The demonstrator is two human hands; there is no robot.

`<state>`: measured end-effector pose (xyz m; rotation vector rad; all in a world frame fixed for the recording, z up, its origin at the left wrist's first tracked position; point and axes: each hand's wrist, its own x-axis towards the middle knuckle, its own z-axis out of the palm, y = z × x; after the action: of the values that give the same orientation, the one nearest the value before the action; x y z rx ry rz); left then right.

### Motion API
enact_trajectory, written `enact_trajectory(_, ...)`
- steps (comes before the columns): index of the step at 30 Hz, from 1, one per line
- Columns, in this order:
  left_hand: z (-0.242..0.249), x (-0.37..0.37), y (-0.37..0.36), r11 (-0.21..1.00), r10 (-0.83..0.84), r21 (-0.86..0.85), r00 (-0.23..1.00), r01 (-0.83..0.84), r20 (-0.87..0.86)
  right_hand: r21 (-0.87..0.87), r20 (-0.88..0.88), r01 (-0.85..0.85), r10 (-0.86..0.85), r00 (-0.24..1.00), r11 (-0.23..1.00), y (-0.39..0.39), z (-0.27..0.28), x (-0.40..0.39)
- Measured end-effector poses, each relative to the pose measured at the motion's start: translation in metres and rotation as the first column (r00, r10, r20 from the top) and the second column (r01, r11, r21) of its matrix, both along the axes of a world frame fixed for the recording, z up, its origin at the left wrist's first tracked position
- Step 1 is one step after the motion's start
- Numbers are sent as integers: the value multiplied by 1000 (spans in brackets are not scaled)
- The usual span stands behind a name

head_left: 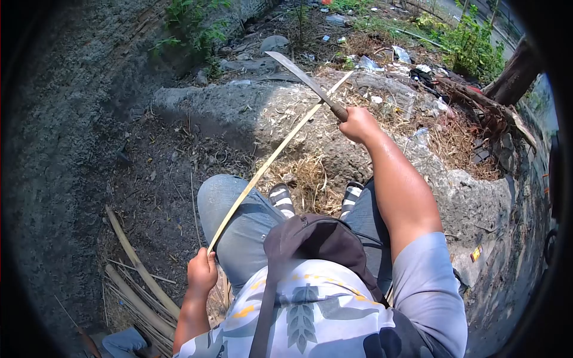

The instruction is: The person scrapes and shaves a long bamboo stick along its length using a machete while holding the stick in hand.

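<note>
Our right hand (358, 124), head view: wrapped round handle (339, 111) of machete (307, 82). Left hand (203, 271): curled shut on near end of pale strip (262, 170). Strip slants across our left leg (216, 200), crossing blade (289, 66) near handle.

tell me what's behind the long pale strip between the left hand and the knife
Behind the strip are the left jeans leg and, farther up, scrap-strewn ground. The narrow band it directly covers cannot be seen.
</note>
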<state>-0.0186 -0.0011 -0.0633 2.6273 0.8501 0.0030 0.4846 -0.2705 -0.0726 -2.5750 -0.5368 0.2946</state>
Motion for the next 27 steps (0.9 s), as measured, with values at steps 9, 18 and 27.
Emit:
enact_trajectory(9,5,3,-8,981,54,-189,998,-46,33,-171,161,-488,512,844,856,35,31,-63)
enact_trajectory(18,10,13,-8,993,74,-92,997,-77,-37,-121,-43,-132,127,991,984,14,19,-16)
enact_trajectory(27,10,13,3,994,25,-108,995,-36,-100,-216,112,-602,632,767,769,47,28,-78)
